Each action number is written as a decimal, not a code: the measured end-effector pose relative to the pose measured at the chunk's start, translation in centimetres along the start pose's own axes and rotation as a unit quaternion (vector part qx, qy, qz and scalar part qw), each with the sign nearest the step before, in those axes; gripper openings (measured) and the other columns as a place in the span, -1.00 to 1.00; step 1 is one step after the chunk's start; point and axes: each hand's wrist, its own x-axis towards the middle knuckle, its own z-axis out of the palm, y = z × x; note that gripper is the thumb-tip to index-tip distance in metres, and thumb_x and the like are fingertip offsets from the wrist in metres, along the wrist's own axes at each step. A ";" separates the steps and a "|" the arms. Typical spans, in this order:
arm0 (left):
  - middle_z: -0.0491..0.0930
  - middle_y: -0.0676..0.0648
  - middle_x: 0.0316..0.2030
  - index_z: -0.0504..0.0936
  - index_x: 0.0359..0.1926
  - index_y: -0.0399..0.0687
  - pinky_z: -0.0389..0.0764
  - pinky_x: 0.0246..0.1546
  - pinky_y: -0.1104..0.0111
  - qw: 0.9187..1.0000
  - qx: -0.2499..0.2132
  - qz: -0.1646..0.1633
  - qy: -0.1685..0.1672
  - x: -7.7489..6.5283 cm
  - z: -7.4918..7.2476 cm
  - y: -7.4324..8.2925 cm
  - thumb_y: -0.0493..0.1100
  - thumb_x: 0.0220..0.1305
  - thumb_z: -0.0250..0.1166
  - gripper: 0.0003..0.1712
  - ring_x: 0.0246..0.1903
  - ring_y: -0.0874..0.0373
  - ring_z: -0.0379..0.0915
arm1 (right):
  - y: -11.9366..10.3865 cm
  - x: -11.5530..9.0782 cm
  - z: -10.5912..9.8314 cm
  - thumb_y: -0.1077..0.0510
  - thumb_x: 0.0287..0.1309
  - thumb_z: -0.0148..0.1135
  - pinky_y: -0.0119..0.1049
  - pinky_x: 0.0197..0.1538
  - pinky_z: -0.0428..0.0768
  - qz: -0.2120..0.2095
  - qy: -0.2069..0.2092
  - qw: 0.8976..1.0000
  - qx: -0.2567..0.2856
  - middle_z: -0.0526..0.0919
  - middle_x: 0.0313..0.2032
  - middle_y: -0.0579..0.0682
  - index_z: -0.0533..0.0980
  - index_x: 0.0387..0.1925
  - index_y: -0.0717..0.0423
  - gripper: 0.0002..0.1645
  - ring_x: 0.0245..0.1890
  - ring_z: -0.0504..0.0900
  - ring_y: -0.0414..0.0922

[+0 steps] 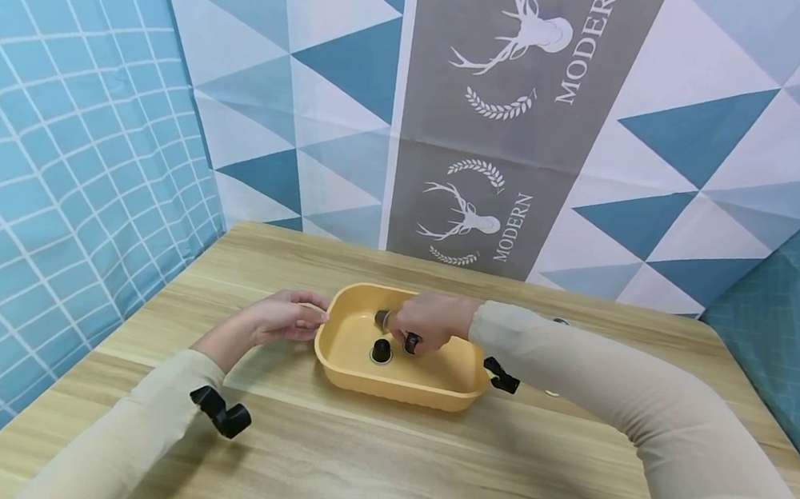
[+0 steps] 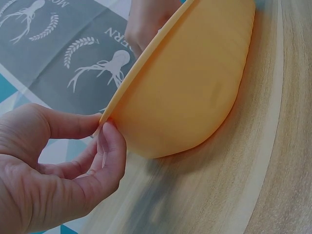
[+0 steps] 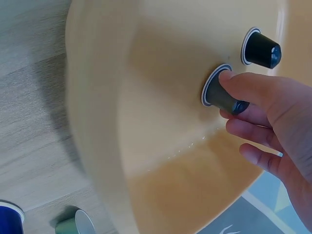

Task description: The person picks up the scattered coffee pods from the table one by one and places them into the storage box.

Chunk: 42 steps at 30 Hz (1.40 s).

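Note:
On the table stands a yellow plastic basin (image 1: 397, 390). My left hand (image 1: 288, 315) pinches its left rim between thumb and fingers, clear in the left wrist view (image 2: 73, 161). My right hand (image 1: 432, 321) reaches down inside the basin. There its thumb and fingers pinch a dark coffee capsule (image 3: 222, 92), the silver-rimmed end against the basin floor. A black coffee capsule (image 1: 380, 351) stands rim down to the left of it. Another, brownish capsule (image 1: 382, 319) lies tilted by the right hand's far side, partly covered by that hand.
To the right of the basin, a blue capsule (image 3: 10, 218) and a green capsule (image 3: 73, 225) are on the wooden table (image 1: 350, 470), mostly hidden by the right arm in the head view. Patterned cloth (image 1: 340, 115) hangs behind the table. Black wrist mounts (image 1: 221, 413) stick out from the sleeves.

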 end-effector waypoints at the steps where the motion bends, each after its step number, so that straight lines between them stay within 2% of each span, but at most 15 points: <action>1: 0.53 0.05 -0.38 0.35 0.08 -0.31 0.62 -0.29 0.52 1.000 0.000 0.000 -0.001 0.0 0.0 0.0 -0.33 0.29 0.15 -0.64 -0.40 0.32 0.49 | 0.0 0.0 0.0 0.21 -0.05 0.34 -0.32 -0.32 0.55 -0.002 0.001 1.000 0.003 0.67 -0.30 -0.13 0.58 -0.27 -0.01 -0.78 -0.42 0.48 -0.22; 5: 0.53 0.04 -0.37 0.34 0.09 -0.32 0.63 -0.28 0.52 1.000 -0.002 -0.002 -0.002 0.0 0.0 -0.1 -0.33 0.29 0.15 -0.63 -0.39 0.31 0.50 | 0.3 -0.3 0.2 0.21 -0.02 0.33 -0.32 -0.27 0.55 -0.013 0.021 0.999 0.026 0.68 -0.14 -0.11 0.57 -0.24 0.04 -0.77 -0.38 0.51 -0.20; 8: 0.53 0.04 -0.37 0.33 0.10 -0.33 0.63 -0.29 0.52 1.000 -0.003 0.000 -0.003 0.0 0.0 -0.1 -0.33 0.29 0.14 -0.62 -0.39 0.31 0.51 | 0.5 -0.7 0.4 0.21 -0.03 0.33 -0.30 -0.24 0.55 -0.027 0.052 0.998 0.038 0.67 -0.08 -0.08 0.55 -0.26 0.07 -0.78 -0.33 0.53 -0.18; 12: 0.53 0.05 -0.37 0.33 0.10 -0.33 0.63 -0.29 0.52 1.000 -0.003 0.001 -0.004 0.0 -0.1 0.0 -0.33 0.30 0.14 -0.63 -0.39 0.32 0.51 | 0.7 -1.4 0.7 0.18 -0.04 0.35 -0.24 -0.19 0.57 -0.038 0.090 0.994 0.043 0.65 -0.19 -0.03 0.54 -0.30 0.08 -0.79 -0.28 0.58 -0.13; 17: 0.52 0.04 -0.37 0.33 0.10 -0.33 0.63 -0.27 0.51 1.000 0.002 -0.001 -0.004 0.1 0.0 -0.2 -0.32 0.30 0.15 -0.62 -0.38 0.31 0.50 | 0.8 -2.4 1.0 0.14 -0.03 0.36 -0.23 -0.22 0.56 -0.016 0.119 0.992 0.037 0.64 -0.26 -0.03 0.54 -0.30 0.03 -0.79 -0.25 0.57 -0.12; 22: 0.52 0.05 -0.37 0.32 0.12 -0.33 0.63 -0.28 0.52 1.000 0.005 0.000 -0.004 0.2 0.1 -0.3 -0.32 0.31 0.14 -0.61 -0.38 0.31 0.50 | 0.9 -3.1 1.2 0.10 -0.05 0.37 -0.25 -0.22 0.56 0.002 0.162 0.986 0.034 0.64 -0.28 -0.02 0.54 -0.27 0.03 -0.74 -0.26 0.55 -0.15; 26: 0.53 0.05 -0.37 0.33 0.11 -0.33 0.62 -0.28 0.52 1.000 0.002 0.002 -0.006 0.1 0.1 -0.3 -0.32 0.31 0.13 -0.62 -0.38 0.31 0.50 | 0.9 -3.4 1.3 0.10 -0.06 0.39 -0.24 -0.18 0.58 0.000 0.197 0.979 0.042 0.63 -0.28 -0.02 0.54 -0.25 0.04 -0.71 -0.26 0.55 -0.17; 31: 0.52 0.05 -0.36 0.32 0.11 -0.34 0.62 -0.29 0.53 1.000 0.002 0.003 -0.007 0.1 0.2 -0.2 -0.33 0.31 0.13 -0.62 -0.38 0.31 0.50 | 0.8 -3.9 1.3 0.08 -0.06 0.39 -0.24 -0.12 0.58 -0.001 0.226 0.973 0.043 0.62 -0.28 -0.05 0.54 -0.25 0.03 -0.71 -0.23 0.55 -0.17; 42: 0.54 0.04 -0.35 0.30 0.13 -0.35 0.63 -0.28 0.53 1.000 0.002 0.003 -0.009 0.1 0.0 -0.1 -0.32 0.31 0.14 -0.60 -0.36 0.30 0.52 | 0.5 -5.1 1.4 0.08 -0.06 0.43 -0.27 -0.08 0.54 0.024 0.290 0.956 0.022 0.54 -0.27 -0.11 0.52 -0.24 0.00 -0.68 -0.21 0.50 -0.16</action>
